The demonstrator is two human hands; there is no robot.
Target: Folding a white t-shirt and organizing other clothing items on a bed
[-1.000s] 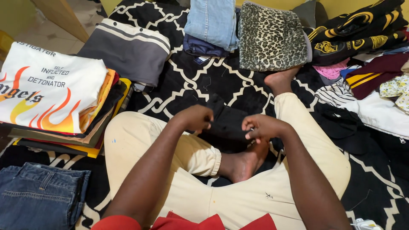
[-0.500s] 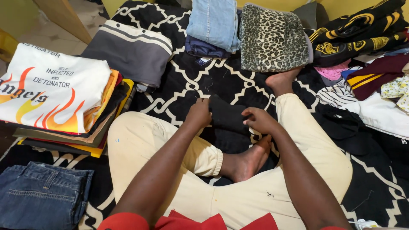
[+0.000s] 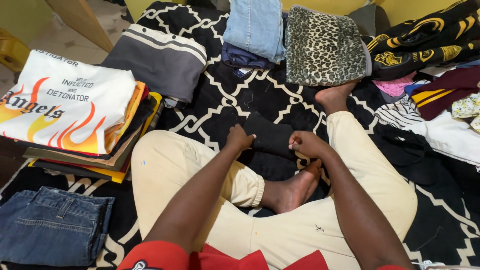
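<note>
I sit cross-legged in cream trousers on a black rug with white lattice lines (image 3: 220, 95). Between my hands lies a small folded black garment (image 3: 270, 135). My left hand (image 3: 239, 138) grips its left edge with closed fingers. My right hand (image 3: 306, 144) pinches its right edge. The cloth rests on the rug just beyond my bare foot (image 3: 295, 190).
A stack of folded shirts topped by a white flame-print shirt (image 3: 65, 105) stands at left, folded jeans (image 3: 52, 227) lower left. A grey striped garment (image 3: 160, 60), light denim (image 3: 255, 27) and a leopard-print piece (image 3: 322, 47) lie ahead. Loose clothes (image 3: 435, 90) pile at right.
Both hands have moved forward, away from my body, carrying the black garment, which is now folded smaller and set flat on the rug.
</note>
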